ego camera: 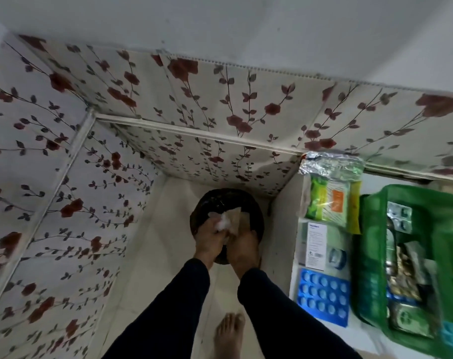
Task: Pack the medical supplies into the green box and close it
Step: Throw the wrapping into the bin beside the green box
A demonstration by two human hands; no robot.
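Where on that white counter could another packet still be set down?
Little room. The counter's left side is filled by the green sachet pack, a white box and the blue blister pack, nearly edge to edge. The open green box takes the right. A bare patch lies behind the green box, by the floral wall.

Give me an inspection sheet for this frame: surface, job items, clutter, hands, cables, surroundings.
Surface: white counter at right, only partly in view.
Job's things: green box open, packets inside; green packet, white carton and blue blister pack lie outside it on the counter.
Clutter: dark round bin on the floor.
Hands: left hand and right hand over the bin, together holding crumpled paper.
Cables: nothing seen.
Surroundings: floral wall panels, pale tiled floor; a bare foot below.
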